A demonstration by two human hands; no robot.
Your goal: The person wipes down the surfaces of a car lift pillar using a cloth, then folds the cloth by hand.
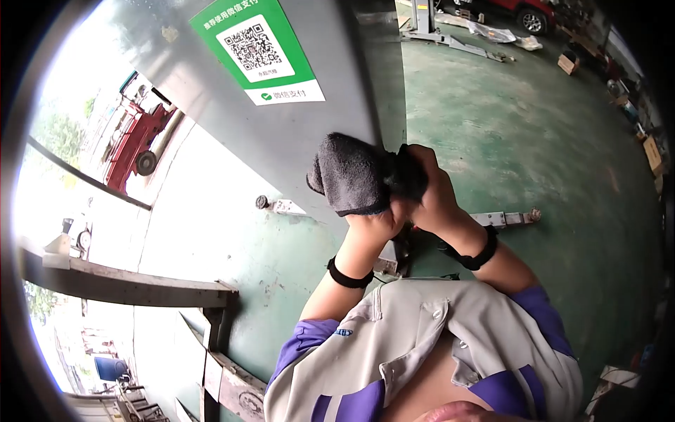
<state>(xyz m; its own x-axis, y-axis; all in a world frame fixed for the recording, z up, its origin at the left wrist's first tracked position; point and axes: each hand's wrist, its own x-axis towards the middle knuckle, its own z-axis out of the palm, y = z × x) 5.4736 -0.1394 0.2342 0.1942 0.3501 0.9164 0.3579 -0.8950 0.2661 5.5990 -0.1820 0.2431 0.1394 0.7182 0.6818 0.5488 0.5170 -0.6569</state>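
A dark grey towelling cloth [349,176] with a black edge is bunched between my two hands, in front of a grey metal post. My left hand [380,219] is under the cloth, which covers its fingers; only the heel of the hand and the wrist show. My right hand [436,184] is closed, with bent fingers around a dark bunched part of the cloth [406,174]. The two hands meet at the base of the palms. Black bands circle both wrists.
The grey post [295,133] bears a green QR-code sticker [256,53]. Lift arms [503,219] lie low over the green floor. A metal beam frame [126,281] stands at left. Outside is a red vehicle [137,144]; a red car [531,17] stands at back right.
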